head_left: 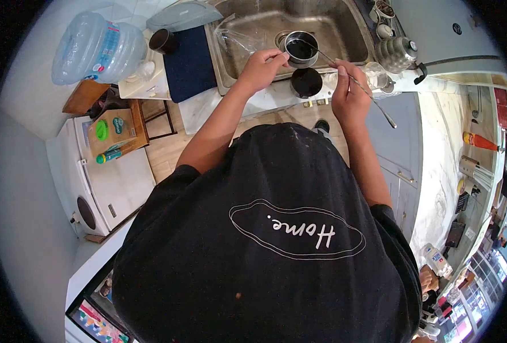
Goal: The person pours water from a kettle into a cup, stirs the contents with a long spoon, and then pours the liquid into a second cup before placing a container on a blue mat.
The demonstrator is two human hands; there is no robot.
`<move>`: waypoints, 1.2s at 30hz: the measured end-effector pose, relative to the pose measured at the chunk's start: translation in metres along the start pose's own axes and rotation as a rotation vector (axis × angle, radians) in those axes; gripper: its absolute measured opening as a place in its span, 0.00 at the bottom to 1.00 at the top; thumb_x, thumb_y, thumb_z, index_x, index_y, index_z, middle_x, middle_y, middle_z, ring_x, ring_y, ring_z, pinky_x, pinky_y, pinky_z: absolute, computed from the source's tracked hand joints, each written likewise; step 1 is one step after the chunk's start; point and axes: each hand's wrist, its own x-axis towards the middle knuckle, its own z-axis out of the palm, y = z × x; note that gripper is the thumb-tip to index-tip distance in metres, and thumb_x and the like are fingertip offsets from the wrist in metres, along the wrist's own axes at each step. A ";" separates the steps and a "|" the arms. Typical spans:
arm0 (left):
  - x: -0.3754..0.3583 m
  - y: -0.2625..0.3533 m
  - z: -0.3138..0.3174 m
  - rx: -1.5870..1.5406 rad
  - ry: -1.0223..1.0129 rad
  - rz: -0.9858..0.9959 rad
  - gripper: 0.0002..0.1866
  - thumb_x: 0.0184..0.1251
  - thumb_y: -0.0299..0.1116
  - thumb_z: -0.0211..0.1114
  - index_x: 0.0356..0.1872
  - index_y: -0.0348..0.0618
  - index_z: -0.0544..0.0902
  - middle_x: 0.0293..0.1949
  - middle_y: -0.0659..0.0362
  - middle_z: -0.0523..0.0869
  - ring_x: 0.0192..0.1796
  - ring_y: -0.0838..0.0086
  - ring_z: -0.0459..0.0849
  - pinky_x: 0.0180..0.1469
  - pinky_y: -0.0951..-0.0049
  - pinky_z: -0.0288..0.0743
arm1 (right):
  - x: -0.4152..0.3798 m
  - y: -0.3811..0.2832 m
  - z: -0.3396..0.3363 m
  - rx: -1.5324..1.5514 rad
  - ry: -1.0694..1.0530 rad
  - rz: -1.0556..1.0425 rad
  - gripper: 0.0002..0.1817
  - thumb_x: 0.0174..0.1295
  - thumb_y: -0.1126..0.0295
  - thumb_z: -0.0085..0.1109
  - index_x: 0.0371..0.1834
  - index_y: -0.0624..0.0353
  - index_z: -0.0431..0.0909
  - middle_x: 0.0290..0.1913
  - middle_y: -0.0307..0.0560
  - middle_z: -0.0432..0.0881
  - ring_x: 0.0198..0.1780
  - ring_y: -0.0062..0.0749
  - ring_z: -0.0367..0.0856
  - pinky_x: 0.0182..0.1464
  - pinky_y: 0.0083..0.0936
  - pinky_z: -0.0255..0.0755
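My left hand (261, 70) pinches the rim of a small metal cup (301, 59) above the sink's front edge, with dark liquid in the cup. In my right hand (351, 94) is a long thin metal spoon (379, 108), one end of which reaches into the cup. Just below the cup, a round dark container (306, 83) rests on the counter edge. Clear plastic wrap (242, 39) lies in the metal sink (345, 28), left of the cup.
A dark blue cloth (190, 68) and a dark cup (162, 41) are left of the sink. A large water bottle (99, 48) lies farther left. On the right stand a metal kettle (395, 54) and glasses (376, 74). Part of another person's hand (428, 280) shows lower right.
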 end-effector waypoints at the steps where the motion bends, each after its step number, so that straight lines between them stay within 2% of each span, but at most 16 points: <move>1: 0.000 -0.001 -0.001 0.001 -0.001 -0.011 0.18 0.76 0.44 0.62 0.33 0.40 0.86 0.34 0.64 0.85 0.44 0.79 0.77 0.54 0.74 0.68 | 0.000 -0.001 0.000 0.001 0.000 0.003 0.04 0.71 0.74 0.60 0.41 0.58 0.84 0.41 0.51 0.88 0.43 0.50 0.84 0.48 0.41 0.77; 7: -0.002 -0.004 0.000 -0.013 0.008 0.027 0.18 0.76 0.44 0.62 0.33 0.40 0.87 0.35 0.64 0.86 0.46 0.79 0.78 0.57 0.73 0.69 | -0.001 -0.002 0.001 0.024 -0.030 -0.019 0.04 0.71 0.74 0.60 0.41 0.58 0.85 0.41 0.49 0.88 0.43 0.49 0.85 0.48 0.40 0.77; 10: -0.005 0.000 0.002 -0.028 0.024 0.005 0.18 0.76 0.44 0.62 0.33 0.40 0.87 0.36 0.64 0.86 0.46 0.78 0.78 0.58 0.72 0.69 | -0.001 -0.010 -0.006 0.025 0.001 0.024 0.05 0.72 0.74 0.59 0.43 0.59 0.85 0.41 0.48 0.89 0.44 0.46 0.86 0.50 0.36 0.78; 14: -0.006 0.004 0.004 -0.028 0.011 0.025 0.18 0.77 0.43 0.61 0.34 0.40 0.87 0.36 0.64 0.87 0.46 0.77 0.79 0.58 0.71 0.69 | -0.005 -0.013 -0.018 0.166 0.069 0.129 0.08 0.76 0.73 0.55 0.46 0.61 0.85 0.43 0.48 0.91 0.46 0.37 0.89 0.53 0.30 0.78; 17: -0.011 0.016 0.012 -0.052 0.044 0.105 0.18 0.73 0.45 0.64 0.33 0.38 0.88 0.31 0.60 0.87 0.37 0.77 0.80 0.45 0.73 0.73 | -0.002 -0.015 -0.032 0.218 0.094 0.196 0.11 0.78 0.72 0.52 0.49 0.65 0.83 0.44 0.50 0.92 0.48 0.31 0.89 0.56 0.29 0.78; 20: -0.012 0.028 0.019 -0.030 0.040 0.143 0.18 0.73 0.45 0.64 0.34 0.38 0.89 0.30 0.61 0.87 0.35 0.78 0.79 0.42 0.73 0.73 | 0.000 -0.009 -0.040 0.302 0.153 0.185 0.12 0.79 0.72 0.51 0.49 0.69 0.82 0.44 0.54 0.91 0.48 0.31 0.89 0.57 0.28 0.78; 23: -0.014 0.045 0.028 -0.048 0.050 0.088 0.18 0.73 0.45 0.64 0.34 0.38 0.89 0.30 0.62 0.87 0.34 0.79 0.78 0.41 0.73 0.73 | 0.005 -0.008 -0.052 0.377 0.182 0.222 0.13 0.80 0.71 0.49 0.49 0.71 0.81 0.44 0.56 0.91 0.48 0.32 0.89 0.57 0.27 0.77; 30: -0.008 0.069 0.058 0.003 -0.002 0.047 0.17 0.75 0.44 0.64 0.35 0.39 0.89 0.29 0.62 0.87 0.32 0.80 0.77 0.40 0.74 0.72 | 0.019 0.020 -0.088 0.369 0.219 0.265 0.16 0.81 0.69 0.47 0.47 0.72 0.80 0.44 0.55 0.90 0.48 0.34 0.90 0.56 0.27 0.78; 32: -0.007 0.072 0.079 -0.044 -0.020 0.070 0.17 0.76 0.44 0.64 0.36 0.40 0.89 0.30 0.65 0.86 0.34 0.83 0.75 0.41 0.77 0.70 | 0.024 0.025 -0.103 0.301 0.169 0.287 0.16 0.81 0.68 0.47 0.46 0.72 0.81 0.44 0.54 0.90 0.48 0.33 0.89 0.56 0.27 0.78; 33: -0.007 0.075 0.088 -0.015 -0.032 0.004 0.17 0.76 0.44 0.64 0.36 0.40 0.89 0.30 0.65 0.85 0.33 0.83 0.74 0.39 0.76 0.70 | 0.026 0.030 -0.110 0.267 0.141 0.299 0.16 0.81 0.68 0.47 0.46 0.72 0.81 0.44 0.54 0.90 0.48 0.33 0.89 0.56 0.26 0.78; 36: -0.009 0.076 0.120 0.035 0.012 0.025 0.16 0.76 0.44 0.63 0.37 0.40 0.89 0.30 0.65 0.85 0.33 0.83 0.75 0.38 0.75 0.71 | 0.023 0.063 -0.122 0.367 0.092 0.335 0.16 0.81 0.68 0.48 0.46 0.71 0.82 0.44 0.53 0.90 0.48 0.32 0.89 0.57 0.27 0.77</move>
